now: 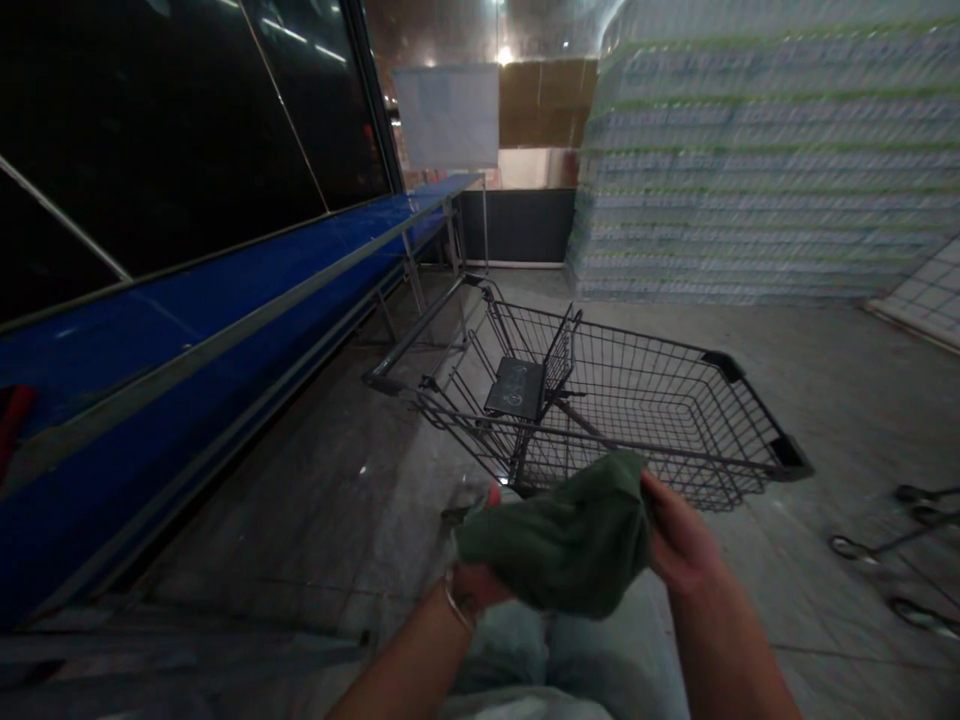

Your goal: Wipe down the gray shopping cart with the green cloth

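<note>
A crumpled dark green cloth [555, 535] hangs between my two hands, just in front of a wire shopping cart [622, 400]. My left hand [472, 585], with a thin metal bangle at the wrist, grips the cloth from below. My right hand [679, 530] pinches its right edge. A small object with a red tip [491, 495] pokes out behind the cloth at the upper left, partly hidden, and I cannot tell what it is. Neither hand touches the cart, whose fold-down child seat has a dark plastic panel [514, 388].
A long blue counter with a metal rail [202, 340] runs along the left, below dark glass panes [165, 110]. Shrink-wrapped stacks of bottled water [765, 150] form a tall wall at the back right. Parts of another wire cart [900, 550] show at the right edge, on a tiled floor.
</note>
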The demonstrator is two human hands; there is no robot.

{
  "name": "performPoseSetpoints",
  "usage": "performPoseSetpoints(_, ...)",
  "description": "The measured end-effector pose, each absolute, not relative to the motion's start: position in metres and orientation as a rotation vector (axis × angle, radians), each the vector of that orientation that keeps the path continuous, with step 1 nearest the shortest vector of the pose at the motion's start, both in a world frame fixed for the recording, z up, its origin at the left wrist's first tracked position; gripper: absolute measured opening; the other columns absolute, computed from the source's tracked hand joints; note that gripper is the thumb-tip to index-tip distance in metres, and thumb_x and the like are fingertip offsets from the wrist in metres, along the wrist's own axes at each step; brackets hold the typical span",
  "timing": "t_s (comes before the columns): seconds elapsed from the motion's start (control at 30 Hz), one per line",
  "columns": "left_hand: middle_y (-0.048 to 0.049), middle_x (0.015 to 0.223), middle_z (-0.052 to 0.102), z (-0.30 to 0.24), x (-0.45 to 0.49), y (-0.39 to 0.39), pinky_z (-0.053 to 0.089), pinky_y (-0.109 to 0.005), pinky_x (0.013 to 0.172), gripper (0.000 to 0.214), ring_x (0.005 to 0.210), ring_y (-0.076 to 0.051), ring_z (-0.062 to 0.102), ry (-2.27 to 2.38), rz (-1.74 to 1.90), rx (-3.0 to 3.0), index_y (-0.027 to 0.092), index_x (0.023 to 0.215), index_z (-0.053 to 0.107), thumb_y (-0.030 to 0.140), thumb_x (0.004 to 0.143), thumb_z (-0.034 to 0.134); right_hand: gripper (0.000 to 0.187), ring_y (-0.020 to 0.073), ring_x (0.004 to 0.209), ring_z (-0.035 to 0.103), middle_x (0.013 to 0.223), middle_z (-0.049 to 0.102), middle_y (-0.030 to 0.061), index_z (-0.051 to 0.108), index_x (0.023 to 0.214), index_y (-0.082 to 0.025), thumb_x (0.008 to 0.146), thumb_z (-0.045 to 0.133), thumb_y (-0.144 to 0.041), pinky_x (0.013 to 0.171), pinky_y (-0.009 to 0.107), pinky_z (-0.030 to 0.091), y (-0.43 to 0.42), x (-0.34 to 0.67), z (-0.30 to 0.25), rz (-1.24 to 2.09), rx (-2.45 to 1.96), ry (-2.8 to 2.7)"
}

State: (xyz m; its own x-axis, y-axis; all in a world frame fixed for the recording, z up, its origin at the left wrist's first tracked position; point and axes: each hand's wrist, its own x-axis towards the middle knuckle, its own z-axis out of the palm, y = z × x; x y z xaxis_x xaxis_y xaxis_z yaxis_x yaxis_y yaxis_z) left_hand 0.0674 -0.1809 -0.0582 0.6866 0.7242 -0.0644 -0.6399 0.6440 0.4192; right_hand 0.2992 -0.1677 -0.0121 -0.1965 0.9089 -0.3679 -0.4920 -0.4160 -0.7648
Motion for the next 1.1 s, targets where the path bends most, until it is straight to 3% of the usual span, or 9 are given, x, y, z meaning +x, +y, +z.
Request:
performPoseSetpoints(0.13,-0.0123,0.124,0.07,-0.085,0.057,-0.195,0.042,-0.045,0.108,0.08,0.126,-0.03,0.057,0.304,0.831,0.303,0.017,0.117,0.069,0.081,0.087,0.031,0.03,0.0254,0.092,0.073,0.082,0.076,0.0058,0.07,0.085,-0.023,0.079,0.071,-0.052,0.085,0.041,0.059,-0.163,0.322,-0.037,1.853,-0.857,-0.527)
performPoseSetpoints(0.23,-0.0136,0.13,0.066,-0.072,0.031,-0.173,0.04,-0.046,0.111,0.078,0.13,-0.029,0.054,0.341,0.986,0.356,0.016,0.12,0.066,0.08,0.086,0.036,0.027,0.0236,0.092,0.073,0.088,0.077,0.0029,0.069,0.095,-0.026,0.076,0.076,-0.044,0.088,0.04,0.058,-0.162,0.333,-0.033,1.708,-0.878,-0.583)
performPoseSetpoints(0.3,-0.0126,0.126,0.068,-0.055,0.02,-0.15,0.044,-0.043,0.107,0.066,0.123,-0.026,0.06,0.414,1.059,0.414,0.018,0.119,0.065,0.072,0.086,0.051,0.035,0.0228,0.093,0.073,0.096,0.077,0.0028,0.067,0.104,-0.027,0.073,0.079,-0.035,0.089,0.038,0.058,-0.157,0.329,-0.019,1.626,-0.924,-0.695)
performPoseSetpoints(0.37,-0.0093,0.118,0.072,-0.038,0.018,-0.125,0.05,-0.036,0.099,0.045,0.107,-0.02,0.068,0.566,1.11,0.525,0.019,0.115,0.065,0.05,0.082,0.071,0.05,0.0228,0.094,0.073,0.106,0.075,0.0043,0.062,0.117,-0.028,0.071,0.081,-0.033,0.088,0.038,0.058,-0.15,0.319,0.0,1.563,-0.964,-0.821)
performPoseSetpoints(0.47,-0.0078,0.105,0.075,-0.013,0.022,-0.097,0.055,-0.031,0.088,0.045,0.089,-0.017,0.071,0.81,1.2,0.781,0.016,0.109,0.067,0.027,0.069,0.085,0.068,0.0223,0.089,0.073,0.108,0.074,0.0052,0.057,0.127,-0.027,0.066,0.085,-0.035,0.08,0.035,0.06,-0.138,0.307,0.028,1.433,-1.045,-0.991)
performPoseSetpoints(0.67,-0.0036,0.083,0.075,0.025,0.0,-0.09,0.056,-0.028,0.073,0.048,0.076,-0.018,0.07,1.251,1.523,1.311,0.016,0.11,0.071,0.037,0.068,0.083,0.092,0.0174,0.057,0.065,0.073,0.071,-0.0012,0.046,0.146,-0.027,0.064,0.085,-0.038,0.049,0.026,0.053,-0.131,0.337,0.049,0.943,-1.339,-1.169)
performPoseSetpoints(0.77,-0.0046,0.084,0.076,0.036,-0.016,-0.095,0.054,-0.027,0.068,0.037,0.074,-0.018,0.069,1.419,1.488,1.539,0.017,0.099,0.076,0.042,0.072,0.08,0.075,0.0154,0.051,0.06,0.068,0.068,-0.0006,0.058,0.137,-0.024,0.07,0.08,-0.048,0.042,0.024,0.045,-0.134,0.349,0.046,1.025,-1.301,-1.096)
performPoseSetpoints(0.9,-0.0038,0.081,0.075,0.044,-0.024,-0.079,0.051,-0.027,0.066,0.032,0.07,-0.017,0.065,1.53,1.405,1.75,0.018,0.092,0.077,0.047,0.08,0.071,0.052,0.0143,0.057,0.06,0.074,0.069,0.002,0.073,0.109,-0.02,0.072,0.076,-0.056,0.049,0.024,0.048,-0.118,0.343,0.037,1.015,-1.268,-0.893)
performPoseSetpoints(1.1,-0.0149,0.115,0.068,0.02,0.007,-0.034,0.045,-0.039,0.094,0.036,0.107,-0.027,0.058,2.001,0.983,2.317,0.015,0.113,0.07,0.043,0.095,0.055,0.05,0.024,0.093,0.064,0.102,0.07,0.0091,0.068,0.126,-0.022,0.083,0.066,-0.048,0.08,0.037,0.052,-0.064,0.307,-0.002,0.722,-1.62,-1.513)
